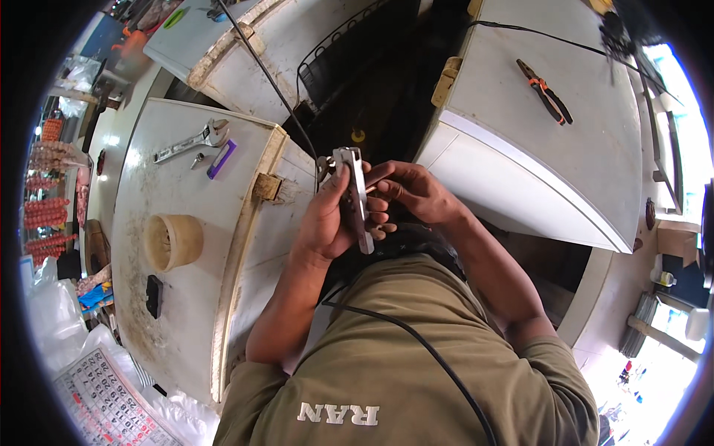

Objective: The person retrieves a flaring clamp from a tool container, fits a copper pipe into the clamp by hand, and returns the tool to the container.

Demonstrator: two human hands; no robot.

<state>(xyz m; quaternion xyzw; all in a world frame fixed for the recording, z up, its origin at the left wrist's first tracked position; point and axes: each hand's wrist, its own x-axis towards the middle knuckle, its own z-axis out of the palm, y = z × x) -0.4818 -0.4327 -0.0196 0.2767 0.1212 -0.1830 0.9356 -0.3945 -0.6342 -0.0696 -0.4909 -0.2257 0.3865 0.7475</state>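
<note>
Two-handed hold: gripped one long, narrow silver metal piece [358,195] nearly upright in the left hand [326,219], with thumb pressed at its left edge and fingers curled around, tips showing past its right edge. Pinched one reddish-brown part [380,175] between thumb and fingers of the right hand [422,192], just right of the silver metal piece; could not tell whether joined to it. Noted both hands close together, ahead of an olive shirt [416,349]. Listed left of the left hand, on a stained white cabinet [190,327]: one adjustable wrench [186,144], farther forward than the hand; one slim purple-and-white item [222,160], near the wrench; one small metal bit [197,160], between those two; one cream tub [186,244], roughly level with the hand; one small black block [154,296], nearer the body than the tub. Listed ahead and to the right of the right hand, on a second white cabinet [506,137]: one pair of pliers [545,93] with black-and-orange handles, ends turned back toward the body. Entered behind both hands: one black cable [405,327], across the shirt. Entered far left and back from the left hand: one printed calendar [104,394].
</note>
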